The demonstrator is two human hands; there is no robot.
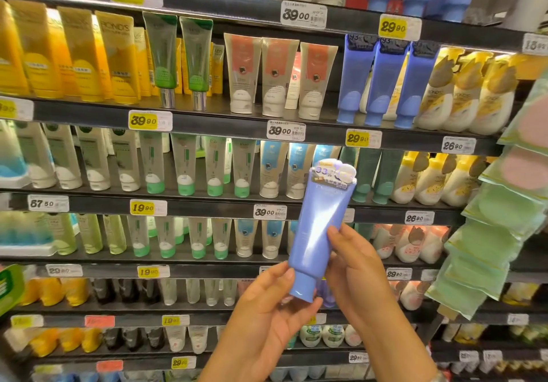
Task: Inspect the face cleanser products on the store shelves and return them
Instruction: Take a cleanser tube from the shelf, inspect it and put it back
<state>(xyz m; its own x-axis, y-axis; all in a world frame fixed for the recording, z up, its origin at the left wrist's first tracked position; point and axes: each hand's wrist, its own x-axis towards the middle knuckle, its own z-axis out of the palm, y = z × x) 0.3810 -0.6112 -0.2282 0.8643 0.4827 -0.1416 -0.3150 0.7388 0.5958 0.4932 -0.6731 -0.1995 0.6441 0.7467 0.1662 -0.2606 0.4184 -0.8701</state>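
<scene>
- We face the store shelves (pixel 237 131): dark racks, several tiers high, filling the whole view, with price tags along each front edge.
- We see the second tier from the top carrying, left to right, yellow tubes (pixel 77 55), two green tubes (pixel 181 55), three beige-and-coral tubes (pixel 278 76), three blue tubes (pixel 385 82) standing cap-down, and cream pump bottles (pixel 462 97).
- We see pale green packets (pixel 498 233) hanging in a column at the right edge, overlapping the shelf ends.
- We see the blue cleanser tube (pixel 320 233) held off the shelves, in front of the third and fourth tiers, right of centre. It stands cap-down, tilted with its crimped top leaning right; the top bears a printed label we cannot read in full.
- Our left hand (pixel 267 319) sits below the tube, its grip partly closed: thumb against the tube's lower left side, fingers curled under and around the cap (pixel 302 288).
- Our right hand (pixel 358 266) grips the tube's right side at mid-body, fingertips (pixel 335 234) bent onto the front face.
- We read a yellow price tag (pixel 357 138) of 29.90 beneath the row of blue tubes.
</scene>
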